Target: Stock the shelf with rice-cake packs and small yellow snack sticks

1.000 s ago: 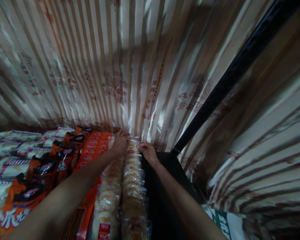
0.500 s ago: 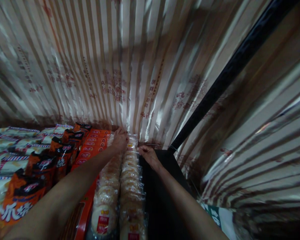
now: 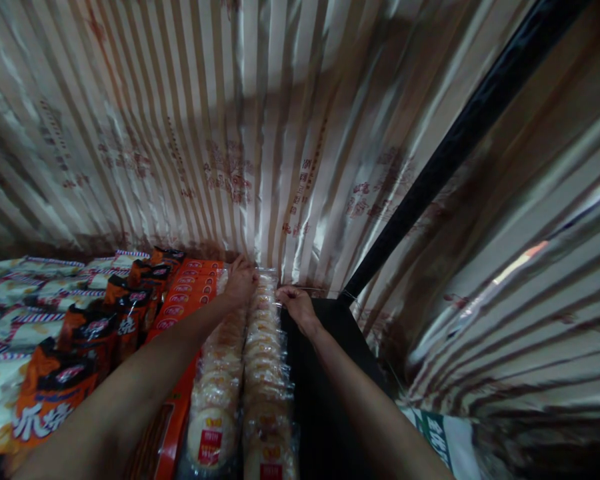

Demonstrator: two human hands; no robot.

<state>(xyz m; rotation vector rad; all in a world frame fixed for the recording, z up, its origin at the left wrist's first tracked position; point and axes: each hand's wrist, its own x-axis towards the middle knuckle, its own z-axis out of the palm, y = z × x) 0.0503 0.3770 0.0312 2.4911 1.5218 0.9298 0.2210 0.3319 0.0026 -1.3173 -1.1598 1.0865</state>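
Two rows of clear-wrapped round rice cracker packs run from the near edge to the back of a dark shelf. My left hand rests at the far end of the left row, fingers curled over the rearmost pack. My right hand is closed in a pinch on the rim of the rearmost pack of the right row, next to the bare black shelf surface.
Orange boxes lie left of the cracker rows, then orange-and-black snack bags and pale striped bags. A shiny striped foil sheet backs the shelf. A black upright post rises at the right.
Both hands stay at the back of the cracker rows, the right hand shifting slightly left and up onto the pack's edge. The camera has moved a little.
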